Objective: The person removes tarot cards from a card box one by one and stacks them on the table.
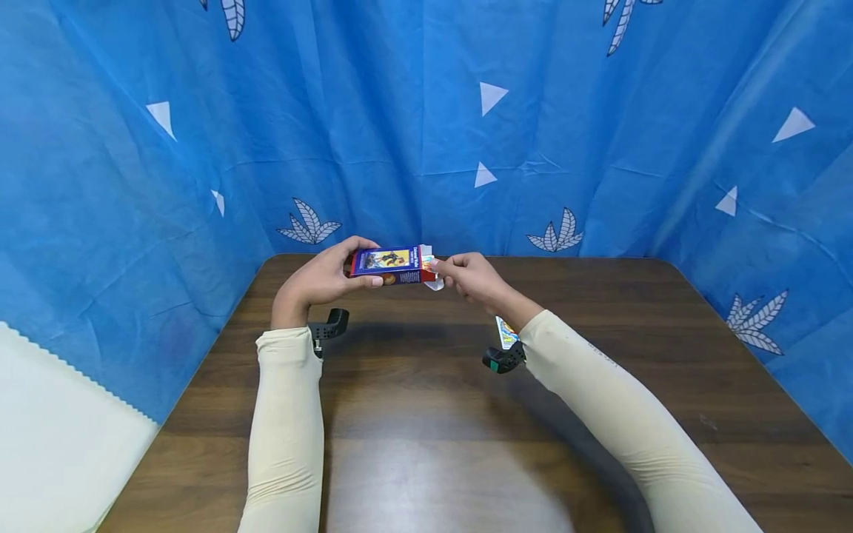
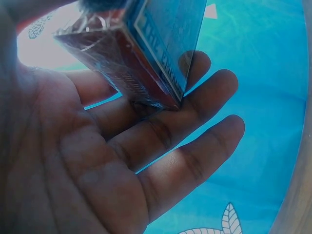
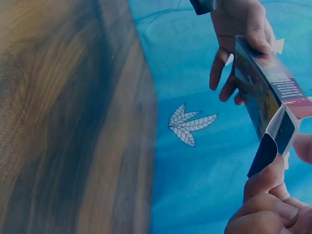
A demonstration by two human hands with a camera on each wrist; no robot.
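Observation:
A small blue and red card box (image 1: 393, 260), its front printed with a yellow picture, is held up over the far part of the table. My left hand (image 1: 326, 272) grips its closed end, thumb along the near side. In the left wrist view, clear wrap shows on that end of the card box (image 2: 141, 63), with the fingers behind it. At the other end the flaps (image 3: 263, 155) stand open. My right hand (image 1: 472, 280) is at this mouth, thumb and curled forefinger pinching the colourful cards (image 1: 427, 262) that show there.
A colourful printed card (image 1: 506, 333) lies on the brown wooden table (image 1: 413, 414), partly hidden by the right forearm. Behind the table hangs a blue curtain (image 1: 413, 133) with leaf and triangle prints. A white surface (image 1: 53, 444) is at the left.

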